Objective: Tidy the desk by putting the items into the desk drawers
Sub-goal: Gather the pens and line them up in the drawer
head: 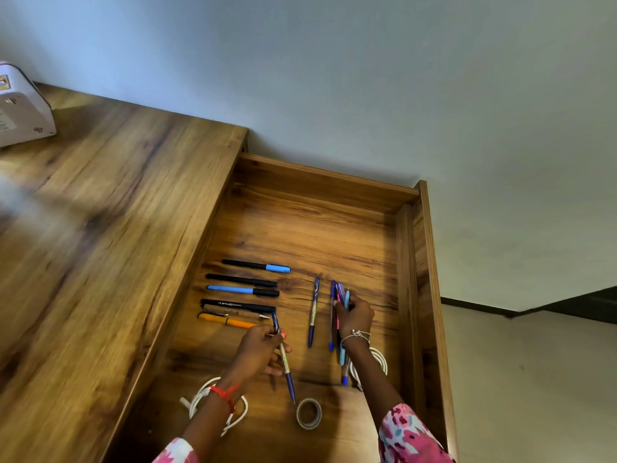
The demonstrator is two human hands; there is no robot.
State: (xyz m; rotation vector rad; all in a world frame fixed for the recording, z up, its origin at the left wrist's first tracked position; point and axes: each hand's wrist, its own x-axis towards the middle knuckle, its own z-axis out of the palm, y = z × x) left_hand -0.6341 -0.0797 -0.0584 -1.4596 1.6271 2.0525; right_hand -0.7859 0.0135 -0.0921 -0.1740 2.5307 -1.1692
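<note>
The wooden drawer stands pulled out to the right of the desk top. My left hand pinches a blue and beige pen over the drawer floor. My right hand grips a bunch of pens, blue, pink and light blue. A single blue pen lies between the hands. To the left lies a row of several pens and markers, black, blue and orange.
A roll of tape lies at the drawer's near end. One white coiled cable sits under my left wrist, another white cable under my right forearm. A white box stands on the desk at far left.
</note>
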